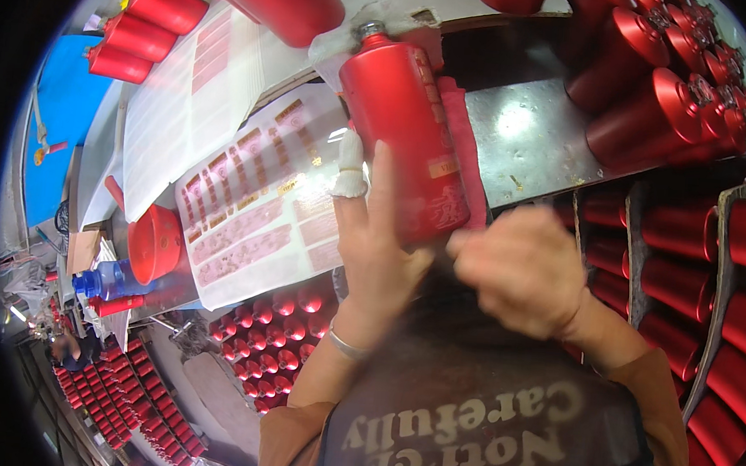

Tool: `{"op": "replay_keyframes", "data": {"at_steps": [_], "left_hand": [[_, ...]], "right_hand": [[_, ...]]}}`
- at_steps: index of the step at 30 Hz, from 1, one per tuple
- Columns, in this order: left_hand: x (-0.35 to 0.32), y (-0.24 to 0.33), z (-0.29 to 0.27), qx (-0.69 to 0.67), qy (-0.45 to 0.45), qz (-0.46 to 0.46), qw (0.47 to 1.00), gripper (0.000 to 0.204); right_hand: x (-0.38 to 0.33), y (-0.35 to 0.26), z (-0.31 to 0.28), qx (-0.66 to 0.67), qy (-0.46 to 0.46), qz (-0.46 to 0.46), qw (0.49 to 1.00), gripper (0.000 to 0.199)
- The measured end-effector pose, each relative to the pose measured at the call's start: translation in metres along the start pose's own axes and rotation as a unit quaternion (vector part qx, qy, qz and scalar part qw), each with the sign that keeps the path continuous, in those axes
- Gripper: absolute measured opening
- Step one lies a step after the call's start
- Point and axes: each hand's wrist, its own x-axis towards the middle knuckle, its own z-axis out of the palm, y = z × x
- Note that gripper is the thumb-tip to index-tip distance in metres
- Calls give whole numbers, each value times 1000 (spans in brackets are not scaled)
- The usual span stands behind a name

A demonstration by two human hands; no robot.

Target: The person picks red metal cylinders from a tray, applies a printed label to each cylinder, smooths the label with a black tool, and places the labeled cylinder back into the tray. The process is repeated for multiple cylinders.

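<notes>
A matte red metal bottle point(395, 121) lies on its side on a red cloth point(472, 149), its neck pointing away from me. Small gold and pale markings show along its right side and near its base. My left hand point(380, 251) holds the bottle from the left near the base, fingers stretched along its side and the thumb at the bottom end. One fingertip wears a white wrap. Just right of the base is my right hand point(523, 271), its fingers curled together and blurred. Whatever it pinches, if anything, is hidden.
Left of the bottle lies a sheet of decals point(256, 215), with more white sheets point(190, 105) beyond. A red bowl point(155, 246) and a blue bottle point(111, 281) stand at the left. Many red bottles point(655, 106) crowd the right, and racks of them point(676, 274) stand below.
</notes>
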Motion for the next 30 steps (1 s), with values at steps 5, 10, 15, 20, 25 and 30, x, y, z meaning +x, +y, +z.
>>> {"op": "replay_keyframes", "data": {"at_steps": [5,10,15,20,25,30], "left_hand": [[-2,-5,-3,-55,-8,-29,998,101],[-15,-16,9,-235,-32,-127,963,108],[-26,-27,22,-228,-21,-121,966,103],[-20,-36,16,-282,-54,-157,945,106],[-12,-12,-4,-63,-56,-68,994,112],[-4,-10,1,-86,-47,-62,993,110]], "right_hand": [[11,-6,6,92,-57,-24,994,40],[-2,-10,11,4,67,183,981,40],[-38,21,13,110,0,417,902,32],[-33,44,5,90,53,538,836,27],[-23,19,6,219,175,502,818,27],[-29,17,13,120,10,406,906,28]]}}
